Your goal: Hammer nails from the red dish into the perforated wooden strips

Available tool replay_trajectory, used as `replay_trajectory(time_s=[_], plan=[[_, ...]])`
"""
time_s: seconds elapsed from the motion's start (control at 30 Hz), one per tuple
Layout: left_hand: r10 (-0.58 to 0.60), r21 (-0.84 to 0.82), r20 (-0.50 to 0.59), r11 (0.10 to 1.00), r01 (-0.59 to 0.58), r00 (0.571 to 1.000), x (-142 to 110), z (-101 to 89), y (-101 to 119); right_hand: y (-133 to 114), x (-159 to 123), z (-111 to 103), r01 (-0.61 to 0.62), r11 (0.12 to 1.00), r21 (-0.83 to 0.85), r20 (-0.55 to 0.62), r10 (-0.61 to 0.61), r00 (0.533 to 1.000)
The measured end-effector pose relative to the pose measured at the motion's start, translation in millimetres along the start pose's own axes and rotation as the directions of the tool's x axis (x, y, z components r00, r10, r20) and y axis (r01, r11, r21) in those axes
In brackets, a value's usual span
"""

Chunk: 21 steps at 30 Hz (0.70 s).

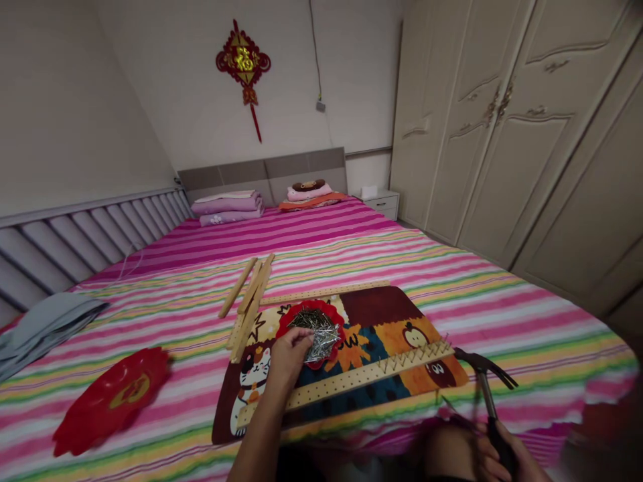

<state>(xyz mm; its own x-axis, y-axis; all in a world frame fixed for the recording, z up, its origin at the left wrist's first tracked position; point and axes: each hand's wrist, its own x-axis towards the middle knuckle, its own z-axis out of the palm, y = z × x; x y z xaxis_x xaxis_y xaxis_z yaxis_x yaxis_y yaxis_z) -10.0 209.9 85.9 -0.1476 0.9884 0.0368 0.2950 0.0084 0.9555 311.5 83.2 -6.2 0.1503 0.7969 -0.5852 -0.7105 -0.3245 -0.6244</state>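
The fingers of your left hand (288,355) bend in over the bowl's near left side, at the nails; whether they pinch one, I cannot tell. The fingers of your right hand (495,450) are wrapped round the hammer's grip, with the wrist cut off below.

Taking the bowl as your clock's centre, the striped bed (502,301) spreads all round it. Under the bowl lies a patterned mat (366,304), partly covered. Out at eight o'clock sits a red plate (108,408), blurred at its rim. A drilled board (346,383) runs from seven to four o'clock, your left forearm hiding part of it; nails lean along its right end, their depth hard to make out. At ten o'clock, wooden strips (236,288) overlap, masking one another. The red bowl (337,309) holds dark and silver nails (325,343), some behind your fingers. At four o'clock, the hammer (486,388) has its head by the board's end; I cannot tell if they touch.
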Motion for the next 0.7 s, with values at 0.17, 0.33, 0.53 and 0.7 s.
replay_trajectory(time_s=[0.17,0.33,0.53,0.7], plan=[[0.046,0.076,0.124,0.996,-0.056,0.991,-29,43.9,4,0,1,-5,0.039,0.999,-0.015,0.03,-0.038,0.999],[0.038,0.04,0.169,0.998,-0.045,0.985,-39,85.2,-6,-2,-1,-7,0.048,0.999,-0.008,0.04,-0.048,0.998],[0.047,0.079,0.172,0.995,-0.061,0.984,-36,95.5,-10,-2,-2,-7,0.042,0.999,0.014,0.023,-0.042,0.999],[0.057,0.142,0.187,0.986,-0.084,0.981,-35,98.5,-10,-4,-5,-7,0.049,0.999,0.0,0.0,-0.049,0.999]])
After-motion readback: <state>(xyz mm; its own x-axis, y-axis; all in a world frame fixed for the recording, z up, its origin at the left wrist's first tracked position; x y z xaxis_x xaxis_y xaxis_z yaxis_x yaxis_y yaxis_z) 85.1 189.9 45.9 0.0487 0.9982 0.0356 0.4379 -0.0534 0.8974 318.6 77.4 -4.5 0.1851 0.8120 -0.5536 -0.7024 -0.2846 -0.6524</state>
